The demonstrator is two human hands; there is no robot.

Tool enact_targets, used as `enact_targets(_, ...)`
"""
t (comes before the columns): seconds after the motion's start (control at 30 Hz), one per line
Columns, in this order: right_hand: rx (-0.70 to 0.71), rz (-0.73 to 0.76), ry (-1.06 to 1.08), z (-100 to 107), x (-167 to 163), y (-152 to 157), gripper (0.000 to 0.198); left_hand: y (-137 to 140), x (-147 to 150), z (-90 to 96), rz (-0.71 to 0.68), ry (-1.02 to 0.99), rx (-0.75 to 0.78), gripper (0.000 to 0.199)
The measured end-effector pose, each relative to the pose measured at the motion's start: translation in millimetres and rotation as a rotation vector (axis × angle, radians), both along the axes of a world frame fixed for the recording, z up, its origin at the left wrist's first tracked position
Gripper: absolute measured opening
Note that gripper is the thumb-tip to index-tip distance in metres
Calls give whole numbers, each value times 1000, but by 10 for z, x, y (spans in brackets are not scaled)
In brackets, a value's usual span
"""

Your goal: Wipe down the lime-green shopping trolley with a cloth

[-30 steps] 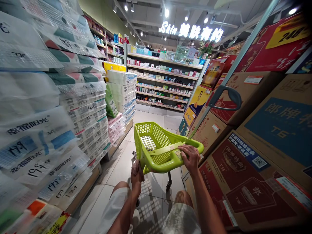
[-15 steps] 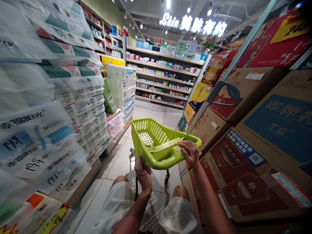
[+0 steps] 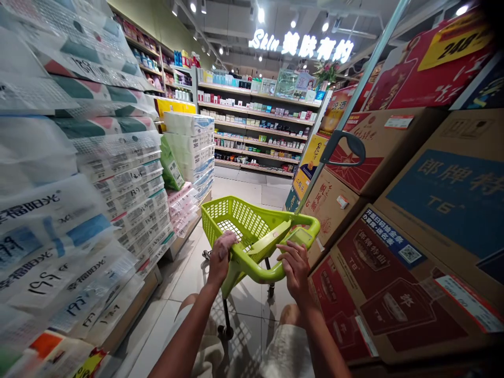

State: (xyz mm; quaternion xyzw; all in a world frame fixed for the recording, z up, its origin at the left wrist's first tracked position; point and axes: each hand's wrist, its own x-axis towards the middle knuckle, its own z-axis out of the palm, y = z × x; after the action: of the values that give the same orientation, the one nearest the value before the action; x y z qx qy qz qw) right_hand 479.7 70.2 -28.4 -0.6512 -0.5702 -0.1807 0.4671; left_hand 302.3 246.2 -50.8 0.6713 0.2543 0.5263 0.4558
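A lime-green shopping cart (image 3: pixel 255 210) with a lattice basket stands on the floor before my knees, turned at an angle. At the basket's near left corner, my left hand (image 3: pixel 222 251) is closed over the rim where it meets the handle. My right hand (image 3: pixel 294 262) curls over the right part of the handle, beside a small flat panel. A pale green flap (image 3: pixel 270 238) slants across the near end of the basket. Inside, the part of the basket that shows holds no goods. My palms are hidden.
Stacked tissue packs (image 3: pixel 118 173) line the left side. On the right rise printed cartons (image 3: pixel 409 283), close to the cart. A pole with a grey loop handle (image 3: pixel 342 149) leans along them. Shelves of small boxes (image 3: pixel 255 123) cross the aisle's far end, beyond pale floor tiles (image 3: pixel 240 181).
My left hand has moved up from under the cart's near corner onto its rim. My right hand has slid down and left along the handle. The cart has swung slightly and sits further left.
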Motion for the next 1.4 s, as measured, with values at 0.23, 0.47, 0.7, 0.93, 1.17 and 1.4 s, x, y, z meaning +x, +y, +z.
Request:
enact_targets(0.23, -96, -45, -46, 204, 193, -125, 33, 91, -7, 187, -232, 188, 152, 31)
enact_targets(0.47, -166, -277, -217, 281, -228, -75, 40, 67, 7, 107, -428, 256, 204, 44)
enact_targets(0.7, -72, -266, -225, 177, -87, -179, 45, 331, -9, -196, -54, 162, 37, 36)
enact_targets(0.93, -49, -239, -166, 151, 26, -250, 45, 199, 4, -491, -24, 225, 186, 40)
enact_targets(1.17, -8, -155, -204, 202, -28, -279, 42, 511, 108, -979, 685, 149, -314, 26)
enact_targets(1.4, 0, -51, -281, 272, -47, -269, 37, -259, 200, -1117, 332, 118, 127, 36)
